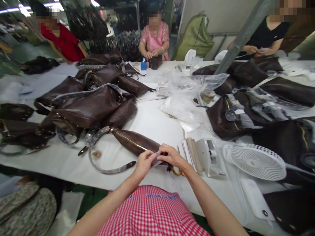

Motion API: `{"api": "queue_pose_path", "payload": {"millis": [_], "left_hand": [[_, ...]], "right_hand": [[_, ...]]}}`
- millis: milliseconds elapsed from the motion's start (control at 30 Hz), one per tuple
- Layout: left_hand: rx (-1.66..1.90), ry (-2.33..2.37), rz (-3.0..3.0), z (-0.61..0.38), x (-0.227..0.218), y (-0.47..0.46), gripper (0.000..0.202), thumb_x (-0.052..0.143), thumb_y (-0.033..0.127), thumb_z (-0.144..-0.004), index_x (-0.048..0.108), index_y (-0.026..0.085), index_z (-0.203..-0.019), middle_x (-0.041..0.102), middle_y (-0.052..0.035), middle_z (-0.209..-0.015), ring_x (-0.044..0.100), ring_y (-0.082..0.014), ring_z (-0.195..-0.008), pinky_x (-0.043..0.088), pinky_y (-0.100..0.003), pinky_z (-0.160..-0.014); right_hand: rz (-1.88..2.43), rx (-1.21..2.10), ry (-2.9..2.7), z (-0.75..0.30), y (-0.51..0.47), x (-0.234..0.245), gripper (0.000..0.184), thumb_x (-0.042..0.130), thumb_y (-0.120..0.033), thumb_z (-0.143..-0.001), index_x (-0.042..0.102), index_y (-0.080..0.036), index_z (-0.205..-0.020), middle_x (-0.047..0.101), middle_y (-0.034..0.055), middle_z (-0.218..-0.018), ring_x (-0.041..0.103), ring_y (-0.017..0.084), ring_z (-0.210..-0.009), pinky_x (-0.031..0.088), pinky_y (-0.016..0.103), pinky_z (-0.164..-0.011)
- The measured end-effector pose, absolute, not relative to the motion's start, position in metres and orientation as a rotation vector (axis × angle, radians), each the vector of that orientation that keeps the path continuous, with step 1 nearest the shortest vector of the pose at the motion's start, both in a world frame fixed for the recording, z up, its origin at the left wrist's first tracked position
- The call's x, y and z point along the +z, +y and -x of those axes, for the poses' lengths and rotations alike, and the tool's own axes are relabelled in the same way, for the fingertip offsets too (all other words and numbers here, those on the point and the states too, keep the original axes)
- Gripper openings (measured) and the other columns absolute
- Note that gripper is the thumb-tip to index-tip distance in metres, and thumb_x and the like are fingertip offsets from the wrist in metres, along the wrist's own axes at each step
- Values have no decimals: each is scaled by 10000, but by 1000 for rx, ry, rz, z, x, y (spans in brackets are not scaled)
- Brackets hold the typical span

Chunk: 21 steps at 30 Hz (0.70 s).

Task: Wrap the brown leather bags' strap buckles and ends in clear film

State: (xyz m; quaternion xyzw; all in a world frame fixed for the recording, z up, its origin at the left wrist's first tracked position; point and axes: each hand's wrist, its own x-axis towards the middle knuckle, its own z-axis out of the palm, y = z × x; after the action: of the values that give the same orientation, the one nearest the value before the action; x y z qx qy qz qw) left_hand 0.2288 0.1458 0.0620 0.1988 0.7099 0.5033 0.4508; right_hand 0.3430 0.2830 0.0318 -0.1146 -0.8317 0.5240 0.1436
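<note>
A dark brown leather bag (134,141) with a gold zipper lies on the table in front of me. From its left end curls a strap (92,157) wrapped in see-through film. At the bag's right end, my left hand (145,162) and my right hand (172,155) meet, fingertips pinched together. Between them is a small piece of thin, whitish see-through plastic (155,158), and both hands hold it. The right hand partly hides the bag's end. Scissors with yellow handles (176,171) lie just beside the right wrist, partly covered by it.
Brown bags are heaped at the left (83,106) and right (228,118). To my right stand a tape dispenser (209,157), a white fan (256,162) and a white power bank-like box (257,198). Plastic bags (182,106) lie mid-table. Three other people are around the table.
</note>
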Motion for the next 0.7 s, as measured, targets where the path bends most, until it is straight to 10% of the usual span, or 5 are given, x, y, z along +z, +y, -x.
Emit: {"api": "queue_pose_path", "payload": {"millis": [700], "left_hand": [[533, 1947, -1025, -208, 62, 147, 280, 554, 401, -742, 631, 159, -623, 587, 15, -567, 519, -154, -599, 337, -247, -583]], "right_hand": [[363, 1605, -2279, -344, 268, 37, 220, 755, -378, -724, 653, -184, -704, 630, 12, -820, 584, 155, -823, 424, 254, -733]]}}
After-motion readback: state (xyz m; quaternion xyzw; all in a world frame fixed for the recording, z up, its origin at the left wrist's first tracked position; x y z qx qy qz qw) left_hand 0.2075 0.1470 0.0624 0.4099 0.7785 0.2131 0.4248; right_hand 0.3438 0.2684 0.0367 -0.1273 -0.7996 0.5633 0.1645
